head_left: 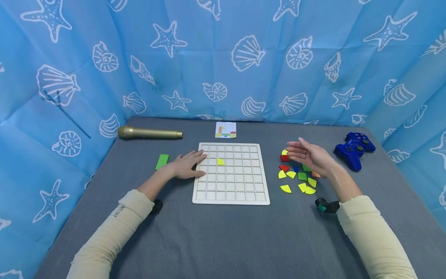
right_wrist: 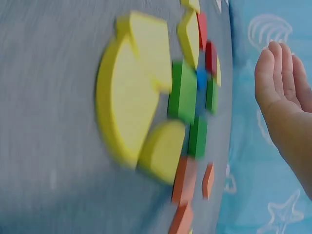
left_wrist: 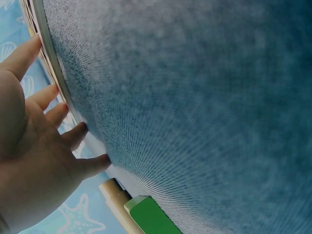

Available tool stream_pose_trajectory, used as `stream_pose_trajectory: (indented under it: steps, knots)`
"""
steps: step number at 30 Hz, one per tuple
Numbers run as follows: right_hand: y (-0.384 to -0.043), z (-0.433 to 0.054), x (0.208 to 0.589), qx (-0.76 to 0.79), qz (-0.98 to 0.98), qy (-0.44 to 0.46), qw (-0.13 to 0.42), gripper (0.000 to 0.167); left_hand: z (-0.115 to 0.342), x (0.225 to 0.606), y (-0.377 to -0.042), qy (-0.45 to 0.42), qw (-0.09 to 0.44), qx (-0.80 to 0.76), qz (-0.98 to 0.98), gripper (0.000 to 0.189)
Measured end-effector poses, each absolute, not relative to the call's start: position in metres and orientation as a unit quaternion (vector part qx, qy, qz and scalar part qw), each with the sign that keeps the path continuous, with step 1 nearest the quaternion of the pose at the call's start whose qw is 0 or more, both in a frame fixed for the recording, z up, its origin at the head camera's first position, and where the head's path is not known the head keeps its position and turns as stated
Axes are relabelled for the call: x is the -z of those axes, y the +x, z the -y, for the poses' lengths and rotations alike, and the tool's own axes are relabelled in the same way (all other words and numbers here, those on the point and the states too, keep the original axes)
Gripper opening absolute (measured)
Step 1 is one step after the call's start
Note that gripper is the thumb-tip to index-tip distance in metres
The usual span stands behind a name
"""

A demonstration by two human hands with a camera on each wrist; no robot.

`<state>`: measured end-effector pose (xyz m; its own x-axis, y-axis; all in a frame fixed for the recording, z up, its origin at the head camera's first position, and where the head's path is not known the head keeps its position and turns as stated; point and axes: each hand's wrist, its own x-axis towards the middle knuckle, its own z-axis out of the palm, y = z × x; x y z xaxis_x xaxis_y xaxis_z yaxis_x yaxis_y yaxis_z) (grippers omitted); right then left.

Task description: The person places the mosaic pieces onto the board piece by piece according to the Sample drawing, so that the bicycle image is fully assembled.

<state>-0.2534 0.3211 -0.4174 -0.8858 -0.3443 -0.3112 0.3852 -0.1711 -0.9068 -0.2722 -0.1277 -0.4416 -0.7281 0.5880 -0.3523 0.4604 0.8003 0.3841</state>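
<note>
Blue seashell curtain (head_left: 247,23) behind a gray table (head_left: 230,240), with a white board (head_left: 240,186) in the middle and bright pieces (head_left: 302,176) to its right.

Left hand (head_left: 186,164) at the board's left edge, with wide-spread fingers and nothing in its grip. Right hand (head_left: 311,157) above the bright pieces, with straight fingers side by side, also holding nothing. Just one yellow piece (head_left: 221,161) on the board, third row down, third square across. Green block (head_left: 162,161) just beside the left hand; gold microphone (head_left: 150,133) farther back; little card (head_left: 225,130) with colored shapes behind the board; blue gamepad (head_left: 354,149) at far right. Dark letters on the left sleeve (head_left: 130,203), too small to read for sure.
</note>
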Motion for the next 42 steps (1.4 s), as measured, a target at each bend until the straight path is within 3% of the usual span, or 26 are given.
stream_pose_trajectory:
  steps: [4, 15, 17, 24, 31, 42]
  knots:
    - [-0.248, -0.344, 0.419, 0.781, -0.579, 0.002, 0.233, 0.042, 0.128, 0.443, -0.273, 0.288, 0.233, -0.137, -0.919, 0.075]
    - [-0.234, -0.396, 0.43, 0.785, -0.581, 0.017, 0.216, 0.036, 0.126, 0.44, -0.273, 0.279, 0.239, -0.135, -0.92, 0.075]
    - [-0.232, -0.4, 0.432, 0.758, -0.617, 0.023, 0.212, 0.04, 0.125, 0.439, -0.273, 0.278, 0.24, -0.134, -0.92, 0.075]
    - [-0.233, -0.405, 0.438, 0.633, -0.748, 0.028, 0.198, 0.077, 0.125, 0.44, -0.272, 0.275, 0.239, -0.132, -0.922, 0.076]
    - [-0.229, -0.406, 0.436, 0.526, -0.832, 0.017, 0.176, 0.075, 0.125, 0.439, -0.271, 0.281, 0.236, -0.135, -0.92, 0.076]
    - [-0.222, -0.41, 0.432, 0.47, -0.861, 0.01, 0.195, 0.073, 0.124, 0.44, -0.269, 0.281, 0.229, -0.135, -0.922, 0.075]
